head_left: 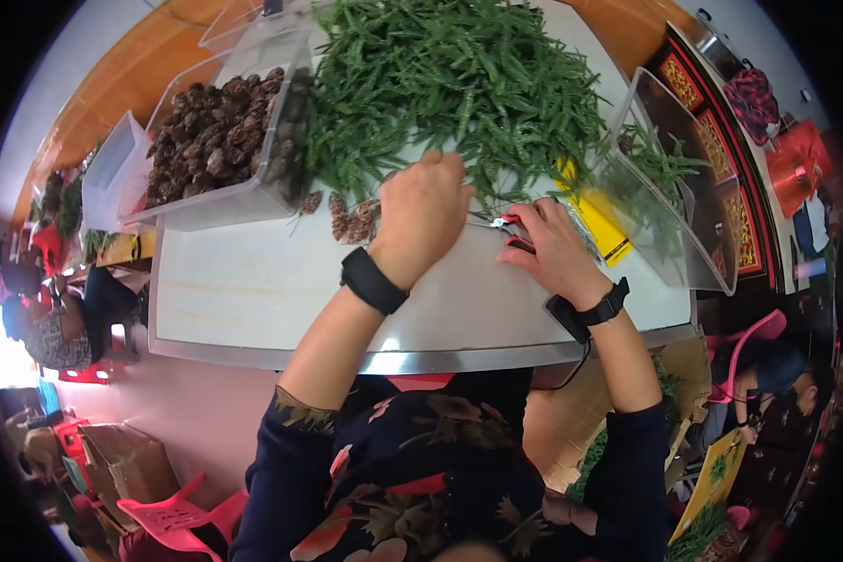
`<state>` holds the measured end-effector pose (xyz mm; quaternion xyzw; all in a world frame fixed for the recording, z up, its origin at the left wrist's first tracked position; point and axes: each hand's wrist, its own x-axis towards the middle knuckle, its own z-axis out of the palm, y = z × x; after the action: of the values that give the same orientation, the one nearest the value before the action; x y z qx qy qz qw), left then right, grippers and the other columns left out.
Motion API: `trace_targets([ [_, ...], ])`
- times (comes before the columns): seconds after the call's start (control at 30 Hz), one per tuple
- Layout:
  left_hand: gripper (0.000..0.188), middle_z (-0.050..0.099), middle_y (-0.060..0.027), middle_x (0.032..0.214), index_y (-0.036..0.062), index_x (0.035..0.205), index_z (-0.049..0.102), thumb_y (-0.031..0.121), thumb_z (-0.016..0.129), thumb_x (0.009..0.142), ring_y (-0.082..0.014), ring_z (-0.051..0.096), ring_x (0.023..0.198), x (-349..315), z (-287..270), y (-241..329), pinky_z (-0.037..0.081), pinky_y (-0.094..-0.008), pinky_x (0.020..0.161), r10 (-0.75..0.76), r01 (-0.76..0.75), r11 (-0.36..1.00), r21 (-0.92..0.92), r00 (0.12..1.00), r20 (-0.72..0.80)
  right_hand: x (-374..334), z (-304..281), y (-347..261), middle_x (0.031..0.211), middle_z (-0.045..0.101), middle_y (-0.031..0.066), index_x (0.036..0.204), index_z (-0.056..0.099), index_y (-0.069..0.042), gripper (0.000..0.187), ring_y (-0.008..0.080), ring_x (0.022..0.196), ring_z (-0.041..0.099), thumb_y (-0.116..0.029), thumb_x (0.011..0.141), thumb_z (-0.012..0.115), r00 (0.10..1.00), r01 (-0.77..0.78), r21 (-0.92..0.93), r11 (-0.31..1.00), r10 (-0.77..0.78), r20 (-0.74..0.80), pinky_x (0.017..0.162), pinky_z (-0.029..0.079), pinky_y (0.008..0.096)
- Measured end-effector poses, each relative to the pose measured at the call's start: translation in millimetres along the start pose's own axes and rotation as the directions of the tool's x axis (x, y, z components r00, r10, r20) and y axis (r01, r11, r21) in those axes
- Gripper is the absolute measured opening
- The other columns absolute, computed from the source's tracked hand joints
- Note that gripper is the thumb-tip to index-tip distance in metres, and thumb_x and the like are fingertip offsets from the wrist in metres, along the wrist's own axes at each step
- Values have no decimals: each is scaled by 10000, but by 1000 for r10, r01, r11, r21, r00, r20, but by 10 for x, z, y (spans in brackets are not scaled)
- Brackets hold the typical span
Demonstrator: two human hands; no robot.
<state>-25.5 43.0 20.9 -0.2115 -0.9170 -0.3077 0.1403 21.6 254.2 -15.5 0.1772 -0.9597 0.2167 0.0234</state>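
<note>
My left hand (423, 217) is closed at the near edge of a big heap of green artificial pine sprigs (450, 84). Its fingers curl under and away from view, so what they hold is hidden. My right hand (557, 248) grips small red-and-black-handled pliers (515, 232), their jaws pointing left toward my left hand. Several brown pine cones (354, 225) lie on the white table (253, 300), just left of my left hand. A clear plastic bin (281, 178) full of more pine cones stands farther left.
At the right, a tilted clear bin (679, 234) holds some green sprigs. A yellow packet (598, 220) lies between it and my right hand. The table's metal edge (440, 361) runs before me. Other people sit at far left and right; a pink chair (183, 515) stands below left.
</note>
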Motion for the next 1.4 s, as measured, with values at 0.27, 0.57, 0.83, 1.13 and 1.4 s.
trace_targets([
  [0.27, 136, 657, -126, 893, 35, 840, 665, 160, 675, 789, -293, 678, 789, 171, 428, -219, 540, -394, 669, -99, -17, 887, 462, 969, 226, 12, 11, 21, 1027, 493, 131, 1158, 556, -75, 556, 338, 1003, 473, -294, 705, 793, 1000, 7, 0, 1000, -7, -11, 859, 424, 416],
  [0.57, 222, 630, -63, 787, -3, 885, 664, 125, 766, 735, -158, 581, 671, 22, 110, -282, 471, -278, 613, -143, 167, 880, -445, 986, 87, -71, 74, 78, 1087, 500, 124, 1145, 567, -93, 539, 347, 1033, 462, -290, 698, 795, 994, 22, -34, 999, -26, -105, 893, 410, 419],
  [0.83, 272, 573, -25, 754, -2, 924, 632, 52, 793, 711, -99, 498, 637, -256, 66, -338, 422, -218, 572, -269, 188, 698, -691, 963, -10, 274, -44, -422, 887, 613, 89, 1070, 631, -36, 326, 199, 791, 593, -183, 804, 749, 972, 102, 464, 880, 11, -236, 694, 492, 310],
  [1.13, 246, 553, -72, 760, 3, 913, 623, 18, 764, 712, -165, 519, 613, -261, -68, -216, 442, -276, 561, -101, 9, 927, -374, 969, -227, 558, 256, -531, 813, 633, 4, 994, 647, 6, 169, 56, 648, 542, -133, 900, 673, 988, 48, 848, 528, 103, -119, 591, 467, 212],
  [1.4, 223, 550, -70, 745, -5, 908, 636, 17, 757, 722, -160, 515, 613, -308, -42, -189, 428, -284, 561, -89, 33, 919, -393, 988, -126, 562, 319, -464, 779, 626, -3, 941, 642, 2, 130, 46, 648, 529, -124, 914, 652, 953, 151, 744, 651, 103, -284, 573, 448, 195],
])
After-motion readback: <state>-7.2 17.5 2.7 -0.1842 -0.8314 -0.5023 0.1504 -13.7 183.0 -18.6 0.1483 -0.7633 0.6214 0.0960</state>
